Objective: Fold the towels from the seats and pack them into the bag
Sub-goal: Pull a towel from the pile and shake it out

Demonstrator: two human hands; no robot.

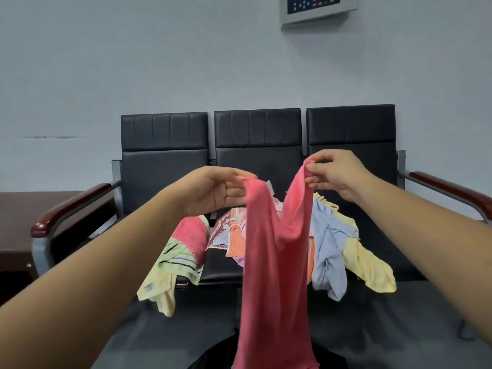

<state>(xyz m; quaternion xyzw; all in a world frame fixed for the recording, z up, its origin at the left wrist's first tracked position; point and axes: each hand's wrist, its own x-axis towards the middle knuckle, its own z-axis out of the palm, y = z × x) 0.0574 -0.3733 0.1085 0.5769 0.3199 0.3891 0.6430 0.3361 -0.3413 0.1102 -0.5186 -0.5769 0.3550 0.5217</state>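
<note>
A long pink towel [269,275] hangs in front of me, held up by its top edge. My left hand [213,190] pinches the top left corner and my right hand [330,173] pinches the top right corner, so the edge sags between them. Behind it, a pile of towels [330,235] in blue, yellow, orange and patterned cloth lies on the middle black seat [221,265]. Another pink towel [190,233] and a green-yellow striped one [175,262] lie at the pile's left. A dark bag [213,355] shows at the bottom edge, mostly hidden by the hanging towel.
The three-seat black bench [258,134] stands against a pale wall, with wooden armrests at left [66,209] and right [452,190]. A dark brown cabinet [16,222] sits at the far left. A grey control panel [316,9] hangs on the wall above. Dark floor lies below.
</note>
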